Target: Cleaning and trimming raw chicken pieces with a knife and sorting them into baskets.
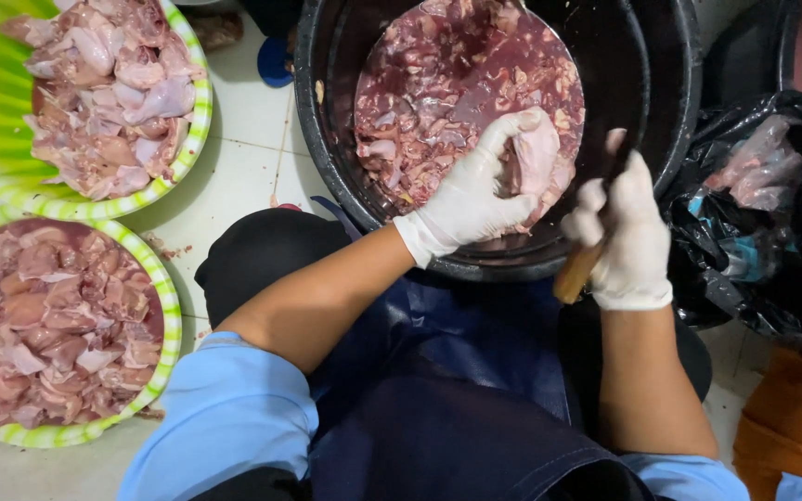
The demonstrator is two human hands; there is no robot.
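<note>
A black tub (327,139) in front of me holds a heap of raw chicken pieces in reddish liquid (438,83). My left hand (471,199), in a white glove, grips a pale piece of chicken (536,158) over the tub's near side. My right hand (624,232), also gloved, is closed around a wooden knife handle (575,274); the blade is hidden behind the hand and dark tub. The two hands are close together, just apart.
Two green-and-white striped bowls of cut chicken stand on the white tiled floor at the left, one upper (192,130) and one lower (167,306). A black plastic bag of scraps (772,241) lies at the right. My dark apron (457,408) fills the bottom.
</note>
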